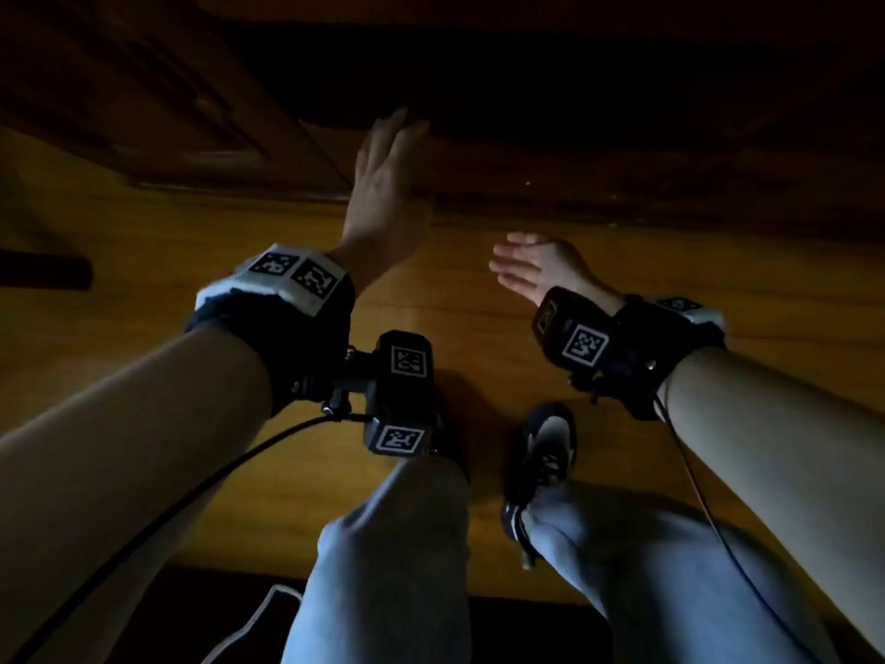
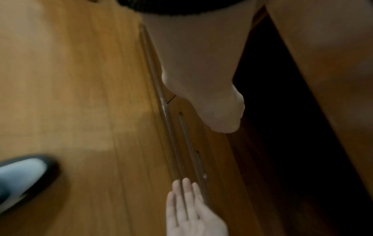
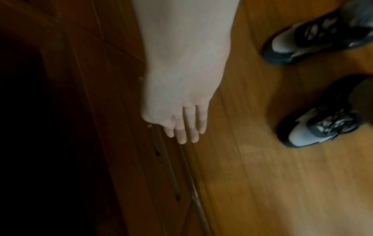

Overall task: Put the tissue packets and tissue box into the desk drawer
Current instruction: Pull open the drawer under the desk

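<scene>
No tissue packet or tissue box shows in any view. My left hand (image 1: pixel 383 179) is raised in front of the dark wooden desk front (image 1: pixel 646 203), fingers straight and together, holding nothing. My right hand (image 1: pixel 534 266) hangs lower and to the right, with flat fingers pointing left, and is also empty. The left wrist view shows the left hand (image 2: pixel 203 83) above a slotted wooden strip (image 2: pixel 193 153) and the right hand (image 2: pixel 187 209) lying over that strip. In the right wrist view the right hand (image 3: pixel 181 108) hovers over the same strip (image 3: pixel 161 161). The scene is dim and blurred.
A dark recess (image 1: pixel 527 83) opens in the desk beyond the hands; what it is cannot be told. The wooden floor (image 1: pixel 479 323) lies below. My grey-trousered legs (image 1: pixel 397 558) and black-and-white shoes (image 1: pixel 546 448) (image 3: pixel 315 127) stand close to the desk.
</scene>
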A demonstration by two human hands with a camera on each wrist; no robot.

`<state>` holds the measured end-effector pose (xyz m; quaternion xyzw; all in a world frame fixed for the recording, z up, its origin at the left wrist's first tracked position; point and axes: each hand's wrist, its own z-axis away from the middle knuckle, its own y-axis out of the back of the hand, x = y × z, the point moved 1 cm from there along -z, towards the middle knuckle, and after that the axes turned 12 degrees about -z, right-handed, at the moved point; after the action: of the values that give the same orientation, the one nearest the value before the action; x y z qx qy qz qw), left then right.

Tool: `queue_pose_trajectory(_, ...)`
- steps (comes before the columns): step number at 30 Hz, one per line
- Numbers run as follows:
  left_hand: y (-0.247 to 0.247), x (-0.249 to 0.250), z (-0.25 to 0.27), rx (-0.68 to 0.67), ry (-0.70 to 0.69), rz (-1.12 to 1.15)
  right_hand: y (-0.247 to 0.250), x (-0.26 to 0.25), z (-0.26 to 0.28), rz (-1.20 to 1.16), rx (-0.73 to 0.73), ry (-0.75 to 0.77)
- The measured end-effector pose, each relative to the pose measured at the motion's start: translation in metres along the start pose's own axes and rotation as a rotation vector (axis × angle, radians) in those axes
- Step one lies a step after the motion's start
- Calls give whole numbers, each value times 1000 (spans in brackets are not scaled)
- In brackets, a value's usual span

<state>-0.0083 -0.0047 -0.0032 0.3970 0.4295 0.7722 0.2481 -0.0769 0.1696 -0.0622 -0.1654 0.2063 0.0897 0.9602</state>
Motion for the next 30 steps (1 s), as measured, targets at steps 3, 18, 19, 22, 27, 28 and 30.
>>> queue_pose_trajectory(3, -13, -16, -20, 6, -38, -99, -8, 1, -34, -133, -24, 60)
queue_pose_trajectory(18, -33, -57, -39, -12, -184, 167, -35, -4, -97, -377, -86, 181)
queue_pose_trajectory(19, -33, -56, -39, -16, -168, 197, -35, -3, -94, -359, -61, 161)
queue_pose_trajectory(22, -31, -51, -36, -38, -151, 192, -27, 10, -84, -370, -15, 115)
queue_pose_trajectory(27, -39, -47, -2, -272, 45, 617, -13, 54, -55, -376, 89, -20)
queue_pose_trajectory(28, -47, -49, 7, -303, 137, 613, -12, 61, -48, -373, 127, -51)
queue_pose_trajectory(30, -65, -55, 28, -359, 237, 353, -10, 68, -32, -337, 158, -121)
